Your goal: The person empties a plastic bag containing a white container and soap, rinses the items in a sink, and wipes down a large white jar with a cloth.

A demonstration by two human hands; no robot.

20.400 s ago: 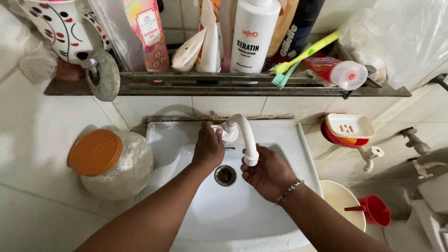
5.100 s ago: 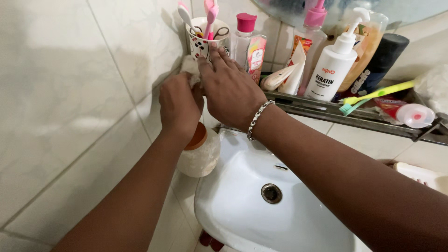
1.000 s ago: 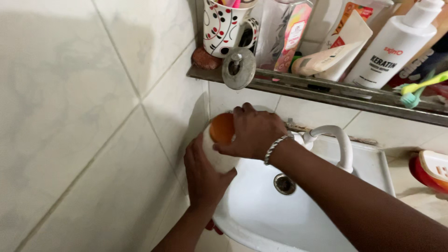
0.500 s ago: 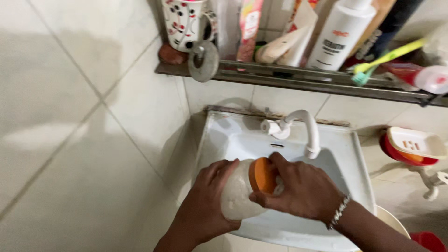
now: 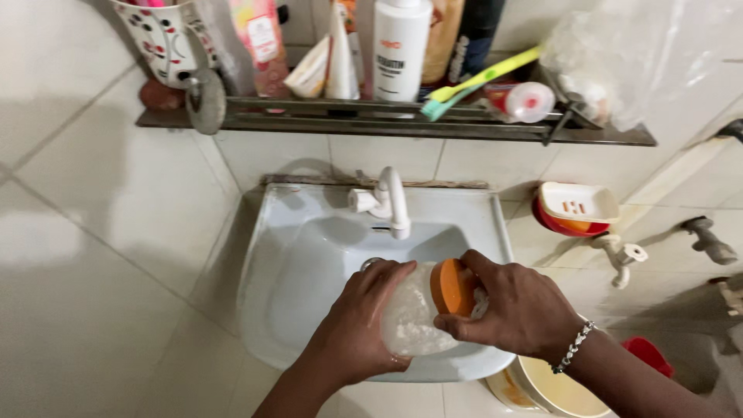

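Both hands hold one clear plastic jar (image 5: 414, 317) over the white sink (image 5: 294, 263). Left hand (image 5: 364, 321) is closed around the body of the jar, with the fingers wrapped over its upper side and the palm under it. Right hand (image 5: 522, 310) is closed on the orange lid (image 5: 453, 286), the thumb on the near side and the fingers over the far side of the lid. A silver bracelet (image 5: 573, 348) sits on the right wrist. The jar lies almost on its side, with the lid pointing to the right, and it has white powder inside, gathered in the lower part. It is above the front part of the basin, just below the white tap (image 5: 391, 201), but not touching it.

Behind the sink, a metal shelf (image 5: 387, 128) is fixed on the tiled wall. On it stand a spotted mug (image 5: 159, 39) at the left, a white pump bottle (image 5: 401, 46) in the middle, and several tubes beside it. A yellow toothbrush (image 5: 484, 77) lies on the shelf at the right of the bottle. To the right of the sink there is a red and white soap dish (image 5: 576, 205), and below it a small wall tap (image 5: 619, 255). Near the lower edge, under the right forearm, a cream bucket (image 5: 549, 387) is partly visible.
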